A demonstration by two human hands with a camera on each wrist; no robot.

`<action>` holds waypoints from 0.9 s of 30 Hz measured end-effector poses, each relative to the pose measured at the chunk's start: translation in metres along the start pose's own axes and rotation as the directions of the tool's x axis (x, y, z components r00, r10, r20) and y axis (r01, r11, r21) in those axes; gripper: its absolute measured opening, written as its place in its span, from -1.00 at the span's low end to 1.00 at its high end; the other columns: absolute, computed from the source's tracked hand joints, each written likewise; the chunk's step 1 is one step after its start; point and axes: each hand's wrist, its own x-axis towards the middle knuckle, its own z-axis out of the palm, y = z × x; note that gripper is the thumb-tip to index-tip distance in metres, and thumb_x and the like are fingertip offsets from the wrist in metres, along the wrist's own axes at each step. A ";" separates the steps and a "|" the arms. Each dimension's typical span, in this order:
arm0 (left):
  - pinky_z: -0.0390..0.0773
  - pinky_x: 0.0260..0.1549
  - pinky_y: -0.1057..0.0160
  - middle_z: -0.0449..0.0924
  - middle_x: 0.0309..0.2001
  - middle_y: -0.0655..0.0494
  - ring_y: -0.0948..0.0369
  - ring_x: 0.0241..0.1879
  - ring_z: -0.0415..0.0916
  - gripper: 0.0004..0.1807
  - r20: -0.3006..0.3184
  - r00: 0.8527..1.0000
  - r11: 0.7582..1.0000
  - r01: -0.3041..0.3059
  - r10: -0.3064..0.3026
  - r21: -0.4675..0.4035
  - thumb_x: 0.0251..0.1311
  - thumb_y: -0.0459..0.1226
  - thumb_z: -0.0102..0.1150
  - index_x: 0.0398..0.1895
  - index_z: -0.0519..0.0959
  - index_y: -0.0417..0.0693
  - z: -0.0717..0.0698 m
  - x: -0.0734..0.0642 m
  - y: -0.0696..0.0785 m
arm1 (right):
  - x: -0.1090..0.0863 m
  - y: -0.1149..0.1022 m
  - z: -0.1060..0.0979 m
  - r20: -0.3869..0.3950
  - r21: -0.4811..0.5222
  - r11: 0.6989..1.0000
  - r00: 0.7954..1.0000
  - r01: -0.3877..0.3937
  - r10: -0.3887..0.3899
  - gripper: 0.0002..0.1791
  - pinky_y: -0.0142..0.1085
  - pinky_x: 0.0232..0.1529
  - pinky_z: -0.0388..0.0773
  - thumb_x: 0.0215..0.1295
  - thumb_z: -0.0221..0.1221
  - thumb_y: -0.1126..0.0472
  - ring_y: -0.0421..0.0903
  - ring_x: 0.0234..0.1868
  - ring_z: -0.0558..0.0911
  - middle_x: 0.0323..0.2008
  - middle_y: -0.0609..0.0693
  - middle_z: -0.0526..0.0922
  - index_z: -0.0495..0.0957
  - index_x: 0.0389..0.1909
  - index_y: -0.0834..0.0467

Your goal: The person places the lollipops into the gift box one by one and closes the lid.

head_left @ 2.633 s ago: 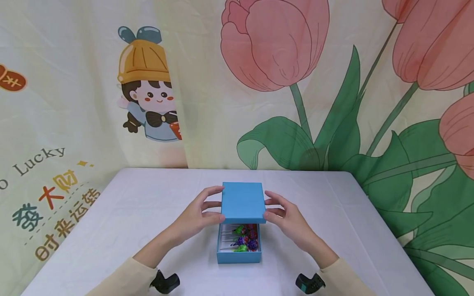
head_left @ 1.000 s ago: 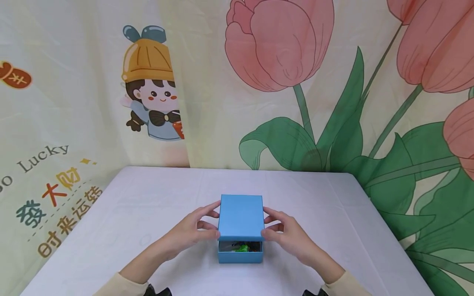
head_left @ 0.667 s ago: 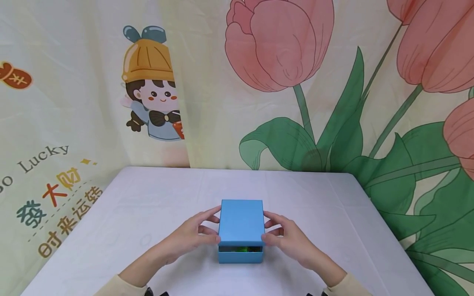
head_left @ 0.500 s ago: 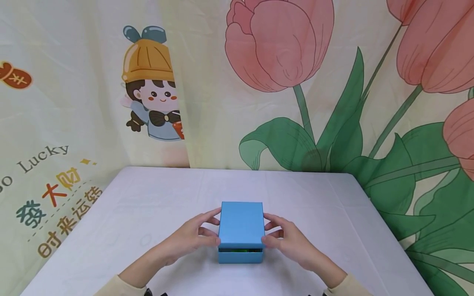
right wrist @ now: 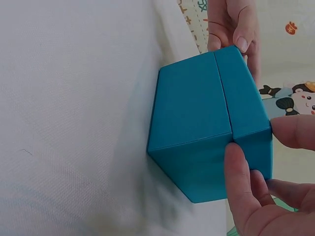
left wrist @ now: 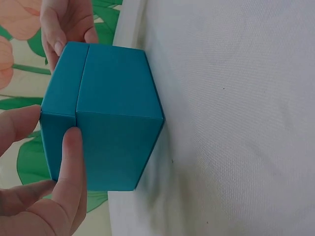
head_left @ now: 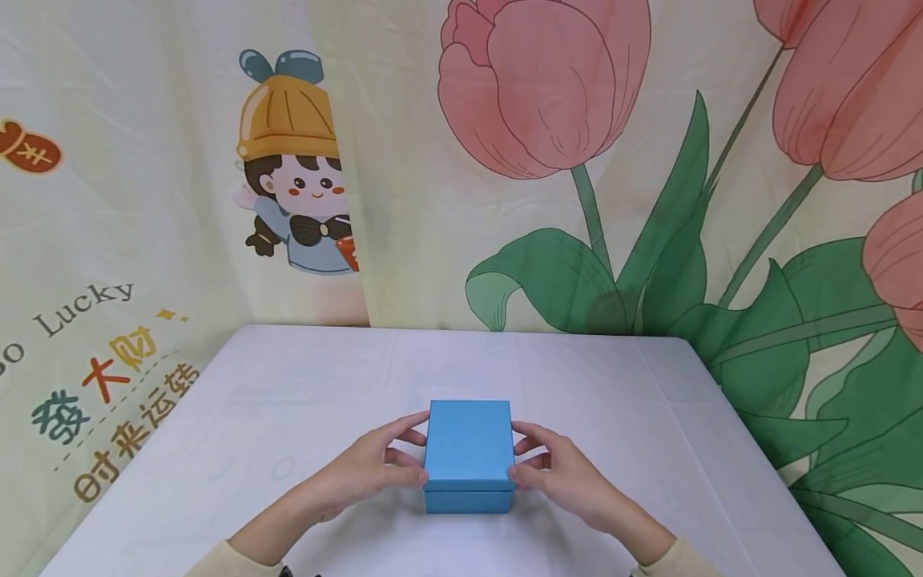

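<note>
A blue box stands on the table in front of me, its lid (head_left: 469, 441) seated over the base (head_left: 469, 502). Only a thin seam shows between the two parts, and the inside is hidden. My left hand (head_left: 371, 461) holds the lid's left side, the thumb near the front corner and other fingers farther back. Opposite it, my right hand (head_left: 566, 465) holds the right side in the same way. In the left wrist view one finger (left wrist: 73, 152) touches the box at the seam; in the right wrist view a finger (right wrist: 237, 167) does likewise.
A white cloth covers the table (head_left: 324, 377). Behind its far edge hangs a curtain (head_left: 397, 200) printed with tulips, a cartoon figure and lettering.
Both hands have brought the lid toward me and down onto the base. The wrapped lollipops seen inside earlier are now covered, and the gap at the front has closed to a seam.
</note>
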 end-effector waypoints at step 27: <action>0.59 0.00 0.11 0.42 0.32 -0.08 0.08 0.04 0.68 0.00 0.002 1.000 1.000 0.008 -0.008 -0.019 0.20 -0.23 0.53 0.68 0.19 0.10 0.003 0.001 -0.012 | -0.001 0.008 0.003 0.029 -0.003 1.000 1.000 -0.011 0.011 -0.11 -0.16 0.00 0.75 0.34 0.42 0.20 -0.03 -0.06 0.69 0.08 0.13 0.53 0.23 0.62 0.19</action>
